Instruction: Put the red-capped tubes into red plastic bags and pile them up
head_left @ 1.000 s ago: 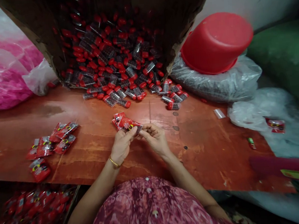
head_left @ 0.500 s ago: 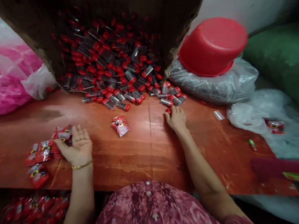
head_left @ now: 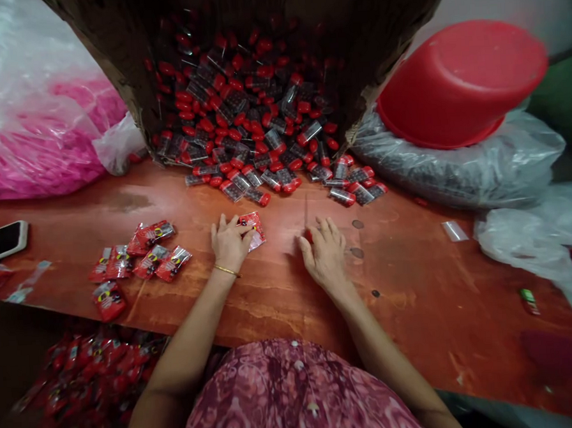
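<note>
My left hand (head_left: 229,244), with a gold bangle at its wrist, is closed at the left edge of a red printed plastic packet (head_left: 255,231) lying on the table. The thumb rests over the packet. To the right, my right hand (head_left: 327,253) is curled round a small red-capped clear container (head_left: 309,236); only a bit of its red end shows. A heap of such containers (head_left: 263,142), dark inside with red caps, spills from the cardboard box (head_left: 392,49) in front of me. Several filled red packets (head_left: 149,262) lie to the left of my left hand.
A phone (head_left: 4,241) lies at the table's left, below a bag of pink pieces (head_left: 47,150). At right, a red basin (head_left: 466,83) sits upside down on a clear bag (head_left: 446,167). More red packets (head_left: 93,377) lie below the table's front edge. A small green tube (head_left: 529,302) is at right.
My left hand has moved right from the packet group, leaving packets there, to the single packet. My right hand has drawn back from the heap with a red-capped container. The view has shifted left.
</note>
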The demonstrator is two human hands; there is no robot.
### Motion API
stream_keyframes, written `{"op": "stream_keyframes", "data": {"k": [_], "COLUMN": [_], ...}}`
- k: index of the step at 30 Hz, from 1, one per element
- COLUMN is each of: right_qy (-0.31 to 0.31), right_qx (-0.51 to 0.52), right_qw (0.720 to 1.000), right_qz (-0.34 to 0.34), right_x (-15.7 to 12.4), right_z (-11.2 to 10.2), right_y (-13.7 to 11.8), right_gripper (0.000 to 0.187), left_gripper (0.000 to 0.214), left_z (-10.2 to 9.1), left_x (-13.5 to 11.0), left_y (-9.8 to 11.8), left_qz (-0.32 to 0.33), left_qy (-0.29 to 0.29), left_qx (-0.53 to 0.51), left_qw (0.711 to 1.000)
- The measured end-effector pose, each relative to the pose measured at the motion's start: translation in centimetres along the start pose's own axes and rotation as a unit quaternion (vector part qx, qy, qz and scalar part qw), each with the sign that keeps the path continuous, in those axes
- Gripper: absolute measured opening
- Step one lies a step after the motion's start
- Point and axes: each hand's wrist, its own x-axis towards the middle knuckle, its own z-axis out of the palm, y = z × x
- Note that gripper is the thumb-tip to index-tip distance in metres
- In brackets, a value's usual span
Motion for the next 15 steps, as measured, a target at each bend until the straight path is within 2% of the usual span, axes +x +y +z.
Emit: {"op": "stream_keyframes", "data": {"k": [3,7,11,15], "right_qy": [0.004,-0.022,-0.036,-0.032], "right_qx": [0.068,0.133,0.146,0.200], "right_qw": [0.997,0.989,0.986,0.978], "right_qz": [-0.036,-0.062,-0.072,-0.048], "right_x": [0.6,0.9,0.8,0.8], "right_z": [-0.3,0.2,0.7,0.7], "right_y": [-2.0,-4.1,-4.5,-4.3], "right_gripper": [0.025,0.021,0.020,0.021], "left_gripper": [0.017,0.027,0.016,0.020], "left_z": [0.1,0.2,0.4,0.2], "left_x": [-0.2,-0.1,0.1,-0.3], "left_y": [0.3,0.4,0.5,0.9], "left_qz": [0.001,-0.007,-0.008,-0.009], "left_qy": [0.011,0.016,0.015,0.050], "left_qx": [0.010,-0.002,0.005,-0.018], "left_qw": [1.000,1.000,1.000,0.999]}}
